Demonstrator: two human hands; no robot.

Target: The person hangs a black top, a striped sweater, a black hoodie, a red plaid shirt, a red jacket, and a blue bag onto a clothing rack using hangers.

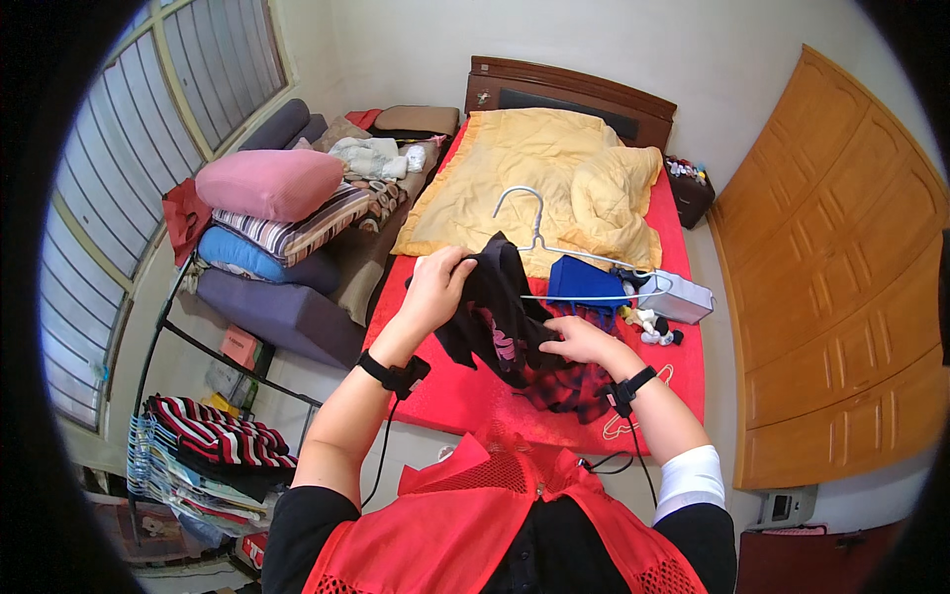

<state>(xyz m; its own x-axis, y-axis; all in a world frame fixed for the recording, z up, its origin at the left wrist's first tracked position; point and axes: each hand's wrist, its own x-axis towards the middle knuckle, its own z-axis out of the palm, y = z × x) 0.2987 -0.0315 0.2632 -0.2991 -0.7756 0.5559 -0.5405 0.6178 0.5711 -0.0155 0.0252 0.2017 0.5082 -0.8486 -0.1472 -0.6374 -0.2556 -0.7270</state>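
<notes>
A black garment (492, 312) with a pink print hangs bunched between my two hands above the bed. My left hand (435, 290) is closed on its upper left edge, thumb and fingers pinching the cloth. Lower on the right side, my right hand (582, 344) grips the cloth's edge. A pale wire hanger (594, 297) has its left part behind or inside the garment, while its right end sticks out bare and its hook points up. Red and black plaid cloth (564, 388) shows beneath; I cannot tell whether it is a separate piece.
The bed has a red sheet (426, 391) and a crumpled yellow quilt (524, 158). A blue bag (584, 282), a white box (678, 297) and small plush toys (651, 327) lie right. Pillows (267, 185) pile up left, above a rack of hung clothes (218, 445). A wooden wardrobe (831, 267) stands right.
</notes>
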